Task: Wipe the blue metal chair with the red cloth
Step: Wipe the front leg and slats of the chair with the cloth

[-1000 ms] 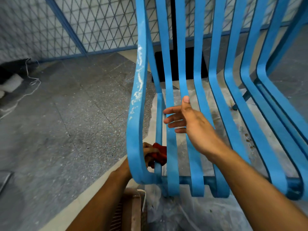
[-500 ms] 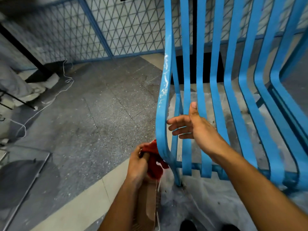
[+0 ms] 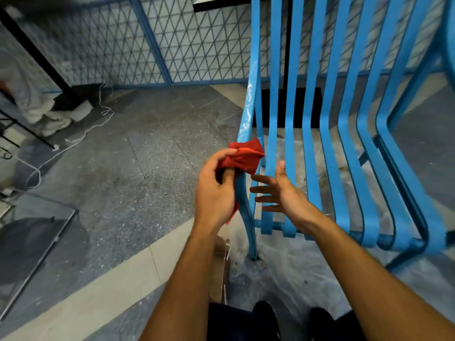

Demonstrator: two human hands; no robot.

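From my feed, the blue chair (image 3: 312,134) ran off the top and right edges, its backrest top unseen. The left hand (image 3: 214,190) covered much of the red cloth (image 3: 246,155). The pale bundle (image 3: 32,99) at far left was too blurred to identify.

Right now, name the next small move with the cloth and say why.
Probably slide the red cloth up the outermost slat: the left hand holds it against that slat, just below white smears, while the right hand is open beside it.
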